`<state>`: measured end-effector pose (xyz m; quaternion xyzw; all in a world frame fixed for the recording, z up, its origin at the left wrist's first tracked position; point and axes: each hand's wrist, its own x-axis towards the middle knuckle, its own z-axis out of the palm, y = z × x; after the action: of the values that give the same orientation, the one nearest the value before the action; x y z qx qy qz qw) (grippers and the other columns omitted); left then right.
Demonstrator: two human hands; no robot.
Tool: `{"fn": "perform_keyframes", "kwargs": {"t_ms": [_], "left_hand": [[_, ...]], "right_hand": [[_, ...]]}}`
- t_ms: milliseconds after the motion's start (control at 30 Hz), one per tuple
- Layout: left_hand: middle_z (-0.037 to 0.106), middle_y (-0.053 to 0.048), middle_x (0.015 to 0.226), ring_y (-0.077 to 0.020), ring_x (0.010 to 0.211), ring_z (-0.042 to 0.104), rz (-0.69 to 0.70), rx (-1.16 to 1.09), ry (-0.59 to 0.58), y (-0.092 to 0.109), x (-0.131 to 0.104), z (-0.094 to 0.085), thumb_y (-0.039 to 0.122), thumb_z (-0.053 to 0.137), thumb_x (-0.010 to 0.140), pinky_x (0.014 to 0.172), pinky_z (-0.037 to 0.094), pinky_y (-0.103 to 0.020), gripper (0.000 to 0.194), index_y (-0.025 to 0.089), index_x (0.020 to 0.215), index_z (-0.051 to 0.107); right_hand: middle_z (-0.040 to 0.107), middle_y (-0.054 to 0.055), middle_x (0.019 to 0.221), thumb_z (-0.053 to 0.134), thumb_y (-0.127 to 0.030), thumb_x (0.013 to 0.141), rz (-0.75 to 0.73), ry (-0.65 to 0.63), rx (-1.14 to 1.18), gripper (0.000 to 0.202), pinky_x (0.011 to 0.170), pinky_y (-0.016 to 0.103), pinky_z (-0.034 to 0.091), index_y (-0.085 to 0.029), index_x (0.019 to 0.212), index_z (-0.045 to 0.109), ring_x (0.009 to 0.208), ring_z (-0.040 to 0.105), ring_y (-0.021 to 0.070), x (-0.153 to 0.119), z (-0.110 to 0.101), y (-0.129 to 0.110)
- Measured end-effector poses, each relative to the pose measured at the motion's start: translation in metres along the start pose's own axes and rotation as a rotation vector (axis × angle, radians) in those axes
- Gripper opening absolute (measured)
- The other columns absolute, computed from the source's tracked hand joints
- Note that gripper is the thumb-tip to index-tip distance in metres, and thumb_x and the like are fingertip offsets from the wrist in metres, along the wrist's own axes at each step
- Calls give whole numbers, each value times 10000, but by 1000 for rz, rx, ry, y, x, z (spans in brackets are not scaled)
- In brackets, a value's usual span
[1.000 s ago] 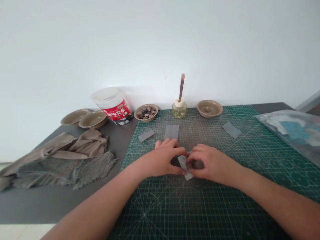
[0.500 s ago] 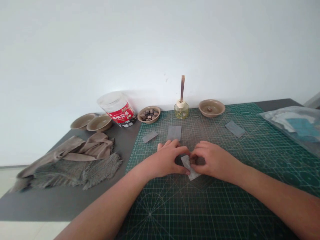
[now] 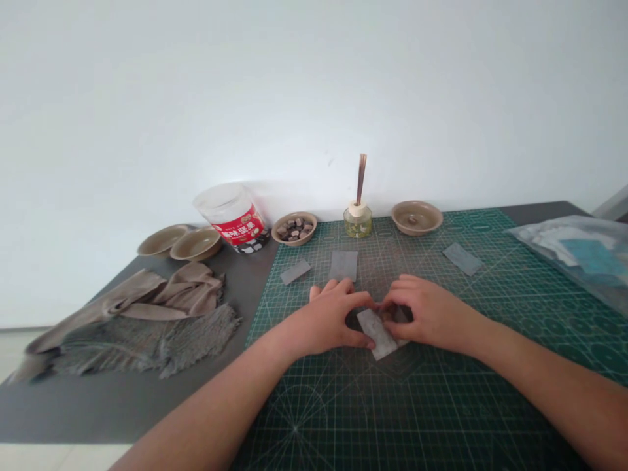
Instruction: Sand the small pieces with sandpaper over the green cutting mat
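A small grey rectangular piece (image 3: 377,332), sandpaper-like, lies tilted between my hands just above the cutting mat (image 3: 338,392). My left hand (image 3: 333,317) grips its left edge, with the thumb along the near side and the other fingers curled beyond it. My right hand (image 3: 424,311) is closed in a pinch at the piece's right side, thumb and fingertips pressed on it. Something small and brownish shows dimly by the right fingertips; I cannot make out what it is. Past my hands lie more grey pieces: a square one (image 3: 344,265), a narrow one (image 3: 296,272) and another (image 3: 462,259).
Along the wall stand a bowl of brown chunks (image 3: 286,242), a reed diffuser (image 3: 358,221), a bowl (image 3: 417,227) with a small object, and a red-labelled plastic tub (image 3: 234,219). Two bowls (image 3: 195,254) and a grey-brown cloth (image 3: 147,327) are left, a plastic bag (image 3: 544,229) right.
The grey piece has turned and opened flatter, so more of its face shows. My right fingers have shifted slightly right along it. The whole view has moved a little.
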<state>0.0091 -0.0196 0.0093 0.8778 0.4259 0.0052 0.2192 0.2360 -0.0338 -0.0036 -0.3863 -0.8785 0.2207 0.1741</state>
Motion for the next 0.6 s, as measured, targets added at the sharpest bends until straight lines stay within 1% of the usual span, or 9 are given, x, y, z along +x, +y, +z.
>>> {"fn": "perform_keyframes", "kwargs": {"t_ms": [33, 133, 167, 233, 300, 400, 533, 600], "left_hand": [[529, -41, 1041, -313, 1045, 488, 1, 3, 2, 0, 0, 0, 572, 792, 701, 880, 361, -451, 542, 368, 1181, 644], [532, -39, 1051, -318, 1055, 486, 7, 6, 5, 0, 0, 0, 583, 782, 709, 879, 362, -460, 555, 384, 1202, 623], [533, -39, 1057, -321, 1063, 483, 10, 9, 6, 0, 0, 1, 582, 781, 711, 879, 363, -464, 565, 393, 1216, 614], [534, -43, 1060, -325, 1071, 479, 12, 19, 4, 0, -1, 1, 578, 782, 712, 878, 365, -465, 559, 388, 1210, 614], [536, -47, 1052, -326, 1063, 479, 6, 31, 2, 0, -1, 1, 582, 780, 710, 878, 366, -466, 545, 375, 1190, 625], [540, -50, 1059, -328, 1052, 481, -4, 37, 8, 1, -1, 1, 597, 772, 710, 878, 365, -477, 556, 390, 1204, 621], [547, -55, 1078, -337, 1070, 478, -1, 42, 7, 2, -2, 1, 593, 756, 732, 870, 363, -481, 542, 402, 1219, 615], [549, -58, 1082, -338, 1076, 476, -8, 46, 1, 2, -2, 0, 589, 754, 736, 870, 362, -475, 546, 394, 1225, 613]], "right_hand": [[680, 34, 833, 725, -230, 794, -11, -2, 3, 66, 793, 353, 429, -195, 850, 717, 849, 578, 209, 0, 0, 1], [669, 16, 811, 763, -222, 751, -81, -69, 35, 87, 820, 351, 424, -205, 822, 715, 814, 580, 189, 0, -1, 3], [665, 12, 799, 759, -220, 755, -81, -69, 29, 87, 821, 352, 422, -208, 831, 720, 804, 577, 186, 0, -1, 3], [663, 20, 795, 732, -225, 785, -53, -15, -5, 70, 808, 356, 422, -205, 851, 726, 810, 569, 194, 0, 0, 3], [667, 36, 828, 716, -237, 806, -55, 21, -16, 62, 820, 363, 425, -196, 853, 721, 834, 568, 203, 0, 1, 2], [663, 23, 826, 740, -235, 782, -95, -45, 13, 65, 843, 367, 424, -203, 831, 711, 806, 571, 189, 0, 2, 0], [661, 30, 809, 714, -232, 802, -46, -11, -42, 63, 780, 351, 420, -192, 851, 710, 815, 565, 199, 0, -1, 2], [662, 23, 822, 733, -221, 772, -65, -42, -26, 71, 790, 347, 419, -194, 830, 702, 812, 565, 190, -1, -1, 1]]}}
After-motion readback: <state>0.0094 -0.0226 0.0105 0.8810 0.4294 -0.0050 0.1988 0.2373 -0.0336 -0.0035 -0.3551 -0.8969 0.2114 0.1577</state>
